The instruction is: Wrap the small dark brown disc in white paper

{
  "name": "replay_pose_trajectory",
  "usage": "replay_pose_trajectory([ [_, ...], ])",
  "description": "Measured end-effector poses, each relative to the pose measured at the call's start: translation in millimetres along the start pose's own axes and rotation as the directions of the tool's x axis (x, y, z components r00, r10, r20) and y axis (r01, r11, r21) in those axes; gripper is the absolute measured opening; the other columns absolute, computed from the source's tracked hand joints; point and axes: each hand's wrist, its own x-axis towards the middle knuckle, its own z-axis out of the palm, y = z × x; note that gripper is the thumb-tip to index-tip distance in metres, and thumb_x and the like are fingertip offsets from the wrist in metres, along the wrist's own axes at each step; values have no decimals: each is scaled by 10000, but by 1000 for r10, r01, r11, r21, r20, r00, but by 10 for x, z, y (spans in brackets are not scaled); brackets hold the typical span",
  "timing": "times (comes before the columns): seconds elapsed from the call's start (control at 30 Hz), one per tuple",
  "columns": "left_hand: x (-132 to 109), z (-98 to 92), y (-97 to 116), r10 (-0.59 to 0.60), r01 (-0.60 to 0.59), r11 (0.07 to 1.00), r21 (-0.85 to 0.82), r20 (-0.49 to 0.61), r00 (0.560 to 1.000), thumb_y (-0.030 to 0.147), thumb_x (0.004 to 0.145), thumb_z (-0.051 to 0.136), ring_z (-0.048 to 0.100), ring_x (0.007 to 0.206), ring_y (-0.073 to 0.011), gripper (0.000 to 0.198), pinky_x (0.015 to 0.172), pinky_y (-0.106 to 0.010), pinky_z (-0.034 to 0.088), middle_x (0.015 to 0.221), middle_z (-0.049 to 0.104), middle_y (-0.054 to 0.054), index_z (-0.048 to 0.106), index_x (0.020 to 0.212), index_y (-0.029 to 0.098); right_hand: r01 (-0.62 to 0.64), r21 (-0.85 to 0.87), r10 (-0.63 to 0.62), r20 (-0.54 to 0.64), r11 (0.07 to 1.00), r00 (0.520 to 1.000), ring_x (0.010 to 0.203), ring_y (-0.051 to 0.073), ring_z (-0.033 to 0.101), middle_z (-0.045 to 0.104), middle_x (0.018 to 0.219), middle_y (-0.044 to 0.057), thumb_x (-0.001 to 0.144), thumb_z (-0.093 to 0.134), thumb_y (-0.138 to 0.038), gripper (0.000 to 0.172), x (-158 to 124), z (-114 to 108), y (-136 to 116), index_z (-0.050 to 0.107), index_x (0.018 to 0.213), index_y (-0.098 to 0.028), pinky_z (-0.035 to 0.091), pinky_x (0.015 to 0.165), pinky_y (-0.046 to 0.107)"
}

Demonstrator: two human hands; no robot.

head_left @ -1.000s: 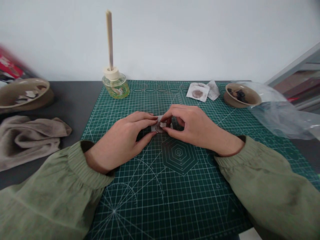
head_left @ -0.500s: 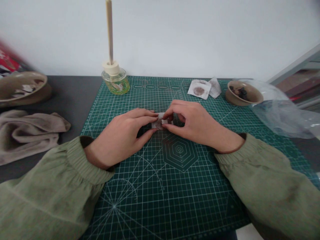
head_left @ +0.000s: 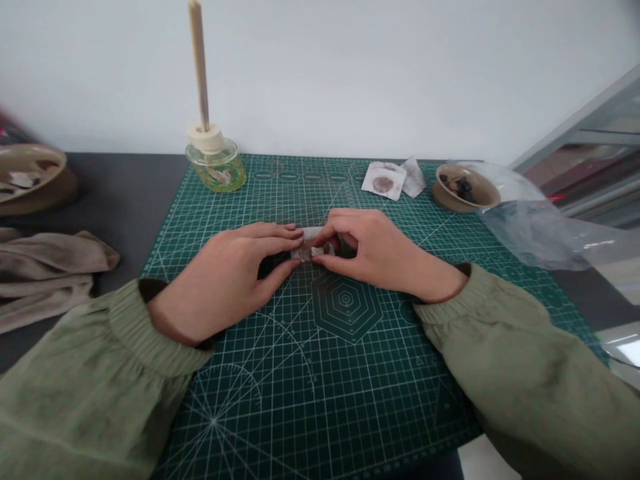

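A small white pouch with brownish stains, like a used tea bag (head_left: 303, 252), lies on the green cutting mat (head_left: 280, 413) between my hands. My left hand (head_left: 233, 273) holds its left edge, fingertips at the far side and thumb at the near side. Over the right part of the bag, my right hand (head_left: 373, 247) pinches a small crumpled white piece (head_left: 317, 251) between thumb and fingers. I cannot tell whether that piece is a part of the bag. The right fingers hide some of the bag.
Two more flat stained bags (head_left: 384, 180) lie at the back right, beside a brown bowl (head_left: 467, 200) with dark bits and a clear plastic bag (head_left: 535, 233). A glass diffuser bottle (head_left: 220, 172) stands back left. Far left are another bowl (head_left: 45, 197) and a cloth (head_left: 55, 267).
The whole view has shifted, so things appear further left. Both hands keep nearly the same hold on the bag, with only slight finger movement.
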Motion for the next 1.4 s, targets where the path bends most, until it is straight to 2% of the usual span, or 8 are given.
replay_pose_trajectory([
  [0.27, 38, -43, -27, 18, -19, 998, 64, 28, 999, 461, 1240, 683, 899, 1446, -400, 373, 1491, -758, 547, 1535, 936, -62, 958, 1439, 305, -13, 13, 13, 16, 1000, 1000, 847, 199, 661, 775, 975, 27, 1071, 886, -255, 72, 18, -40, -29, 868, 1065, -186, 455, 825, 347],
  [0.37, 44, -59, -21, -5, 2, 998, 67, 37, 999, 460, 1227, 697, 906, 1419, -396, 345, 1475, -762, 543, 1522, 942, -46, 960, 1406, 328, -22, 2, 22, -39, 1000, 999, 851, 203, 673, 770, 967, 33, 1033, 900, -208, 53, 20, -38, -25, 875, 1054, -166, 447, 814, 348],
  [0.8, 33, -54, -51, 2, -5, 997, 78, 42, 999, 505, 1239, 690, 912, 1383, -411, 359, 1384, -767, 598, 1522, 941, -40, 946, 1447, 364, 3, 34, -3, 10, 999, 1000, 833, 191, 652, 769, 974, 22, 1054, 880, -220, 45, 19, -11, -2, 852, 1049, -187, 459, 819, 338],
  [0.97, 30, -45, -68, 11, -14, 998, 68, 37, 999, 514, 1239, 699, 909, 1382, -428, 343, 1343, -778, 611, 1518, 942, -48, 944, 1431, 368, 22, -2, -22, -36, 1000, 999, 863, 198, 666, 764, 963, 36, 1043, 846, -199, 45, 33, 15, 1, 863, 1049, -158, 467, 834, 347],
  [1.07, 23, -45, -85, 15, -18, 997, 69, 41, 999, 525, 1254, 682, 908, 1391, -425, 361, 1326, -770, 618, 1540, 934, -53, 932, 1454, 358, 50, 112, -48, -16, 992, 999, 815, 174, 659, 780, 937, 17, 1054, 869, -252, 76, 24, -10, -29, 866, 1022, -183, 472, 789, 334],
  [1.2, 23, -80, -29, 50, -48, 997, 68, -30, 998, 528, 1245, 744, 902, 1398, -405, 358, 1338, -705, 634, 1519, 941, -82, 906, 1483, 315, -106, 411, 155, -87, 905, 984, 604, 141, 589, 714, 705, -59, 1027, 974, -390, 225, -4, -111, -109, 885, 1116, -204, 433, 605, 304],
  [1.27, 33, -109, 47, 66, -63, 998, 26, -135, 989, 513, 1237, 795, 898, 1395, -389, 361, 1303, -637, 680, 1515, 933, -113, 874, 1505, 283, -137, 561, 214, -73, 816, 974, 590, 138, 641, 799, 768, -31, 981, 1050, -405, 306, -4, -138, -151, 871, 1130, -207, 456, 554, 285],
  [1.4, 48, -147, 217, 0, -34, 992, -122, -271, 963, 440, 1245, 831, 931, 1233, -321, 204, 1122, -494, 777, 1352, 949, -88, 855, 1381, 290, -93, 748, 149, -8, 657, 989, 657, 143, 805, 928, 1006, 34, 917, 1126, -293, 395, 13, -130, -201, 826, 1161, -212, 593, 580, 246],
])
